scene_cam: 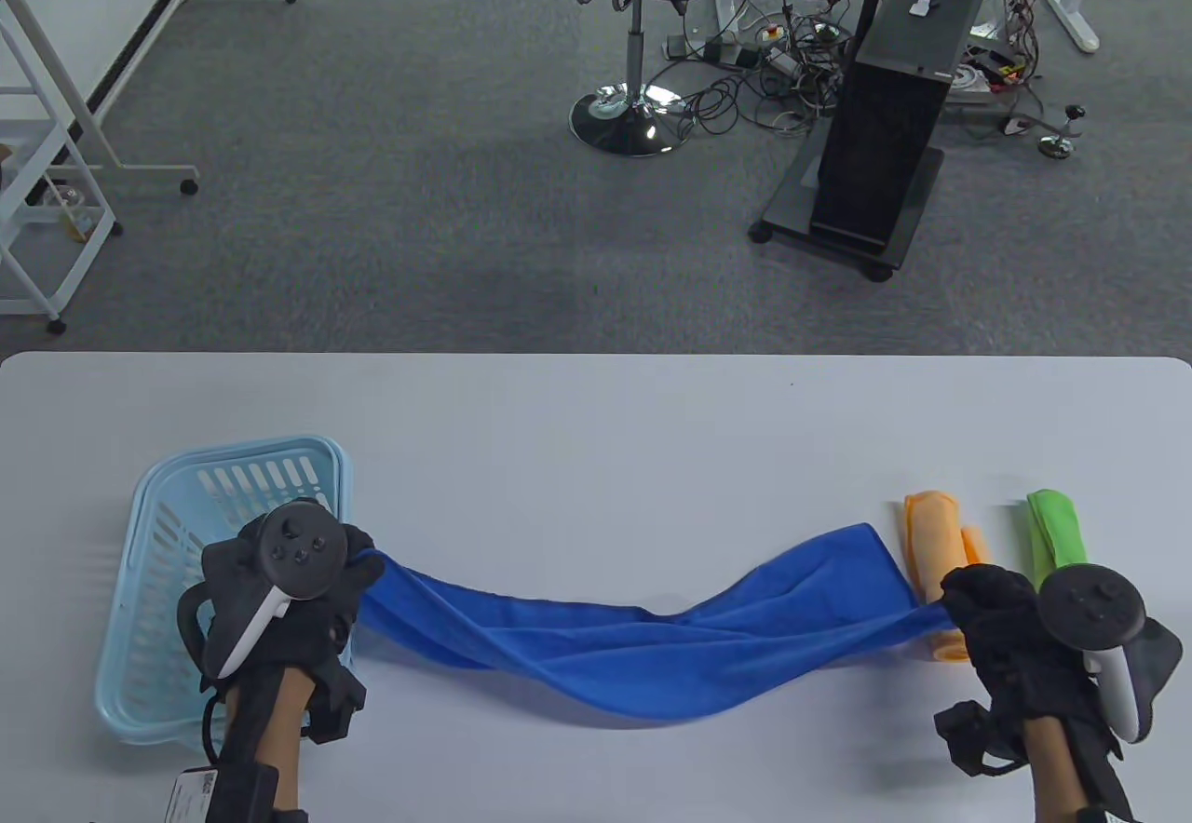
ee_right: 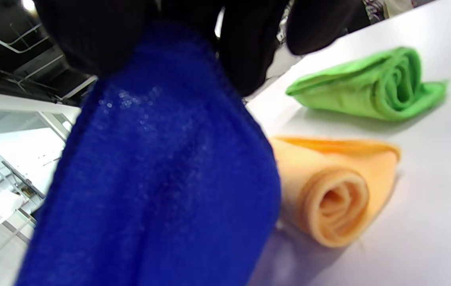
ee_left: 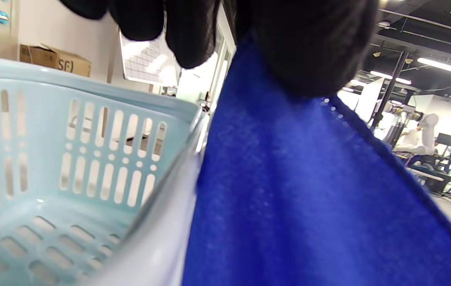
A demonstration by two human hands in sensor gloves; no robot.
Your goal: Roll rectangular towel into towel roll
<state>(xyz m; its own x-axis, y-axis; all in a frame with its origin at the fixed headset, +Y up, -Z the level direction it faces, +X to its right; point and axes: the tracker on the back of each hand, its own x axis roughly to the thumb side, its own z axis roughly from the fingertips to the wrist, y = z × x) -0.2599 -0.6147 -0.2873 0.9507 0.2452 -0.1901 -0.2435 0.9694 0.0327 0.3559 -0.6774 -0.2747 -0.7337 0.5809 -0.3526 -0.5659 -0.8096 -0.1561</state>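
Note:
A blue towel (scene_cam: 652, 641) hangs stretched between my two hands above the white table (scene_cam: 596, 413), sagging in the middle. My left hand (scene_cam: 358, 572) grips its left end beside the basket; the cloth fills the left wrist view (ee_left: 301, 190). My right hand (scene_cam: 959, 604) grips its right end near the rolled towels; the towel also fills the right wrist view (ee_right: 158, 178).
A light blue plastic basket (scene_cam: 168, 506) stands at the left, under my left hand; it also shows in the left wrist view (ee_left: 70, 151). An orange towel roll (scene_cam: 931, 525) and a green towel roll (scene_cam: 1057, 530) lie at the right, both in the right wrist view (ee_right: 340, 186) (ee_right: 376, 85).

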